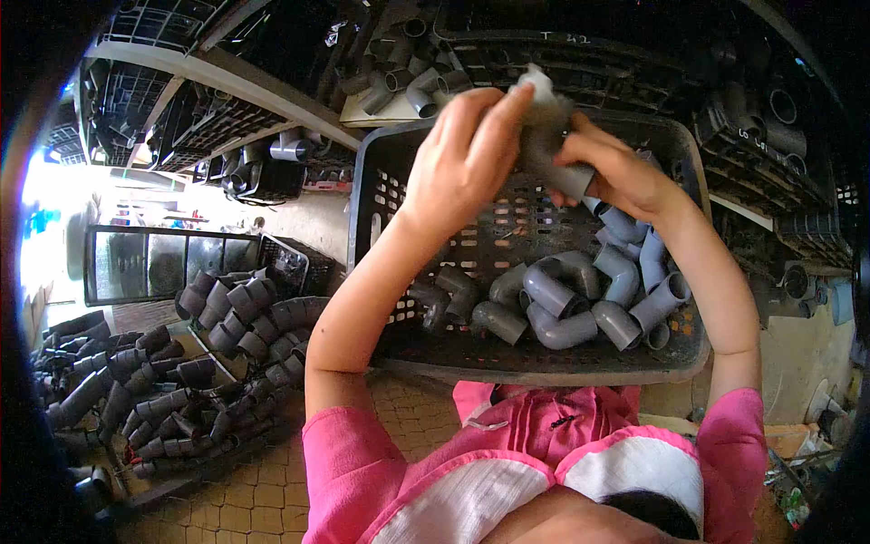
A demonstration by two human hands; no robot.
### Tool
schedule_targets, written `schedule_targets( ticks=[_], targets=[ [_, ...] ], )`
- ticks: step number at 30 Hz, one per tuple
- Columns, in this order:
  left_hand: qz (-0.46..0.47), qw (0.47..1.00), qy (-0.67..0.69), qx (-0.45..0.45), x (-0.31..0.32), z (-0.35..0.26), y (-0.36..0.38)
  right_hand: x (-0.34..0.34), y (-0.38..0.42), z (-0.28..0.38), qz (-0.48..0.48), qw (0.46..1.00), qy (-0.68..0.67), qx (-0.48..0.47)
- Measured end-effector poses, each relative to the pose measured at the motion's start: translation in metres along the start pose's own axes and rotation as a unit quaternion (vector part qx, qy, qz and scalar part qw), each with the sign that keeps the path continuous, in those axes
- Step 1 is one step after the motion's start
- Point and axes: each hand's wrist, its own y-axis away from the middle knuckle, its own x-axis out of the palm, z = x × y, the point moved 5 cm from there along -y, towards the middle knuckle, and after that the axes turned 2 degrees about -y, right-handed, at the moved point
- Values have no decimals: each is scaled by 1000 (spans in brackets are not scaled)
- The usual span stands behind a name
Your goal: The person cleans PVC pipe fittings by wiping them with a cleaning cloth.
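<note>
A gray pipe elbow (pixel 573 179), blurred, is at upper center, grasped by the right hand (pixel 621 170); the left hand (pixel 471 150) pinches a whitish piece (pixel 540 86) against it. Below is a black basket (pixel 544 363) of elbows; behind, white writing on a dark crate (pixel 580 50) reads "T 42".

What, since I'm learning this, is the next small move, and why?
Probably rub the grey plastic pipe fitting with the whitish, soft-looking piece: the left hand holds it at the fitting's upper end, and the right hand grips the lower end above the black plastic crate.
</note>
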Motion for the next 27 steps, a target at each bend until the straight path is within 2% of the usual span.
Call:
schedule_targets(
  ticks=[2, 5, 8, 11, 12, 14, 18, 21, 22, 23, 25, 26, 27],
  targets=[
    [-47, 999, -11, -3, -7, 4, -3, 9, 5, -1, 21, 999, 17, 29],
    [-17, 1000, 6, -6, -8, 3, -1, 13, 8, 3, 46, 998, 23, 47],
    [19, 999, 24, 15, -7, 1, -1, -2, 2, -2, 34, 997, -3, 68],
    [45, 997, 23, 66, -5, -3, 1, -15, -5, -3, -24, 998, -48, 34],
    [44, 996, 26, 71, -4, -6, 1, -12, -3, 3, -76, 996, -29, 35],
    [27, 996, 33, 76, -3, -8, 0, -13, -2, 4, -42, 998, 21, 32],
    [-10, 999, 43, -27, -8, 1, -4, -4, 0, 1, -8, 997, 61, 49],
    [8, 998, 69, -5, -4, 1, -1, -14, -4, 1, -61, 998, 20, -3],
    [36, 995, 91, 2, -2, -3, 2, -18, -7, 1, -49, 999, -19, 11],
    [52, 993, 103, 17, -1, -9, 2, -20, -7, 2, -78, 996, -33, 8],
    [40, 996, 59, 48, 2, -19, 5, -20, -8, 5, -134, 989, -59, 1],
    [19, 998, 39, 46, 1, -17, 4, -14, -4, 10, -121, 991, -62, 6],
    [-1, 999, 19, 44, -1, -14, 4, -13, -5, 9, -65, 997, -28, 15]
  ],
)
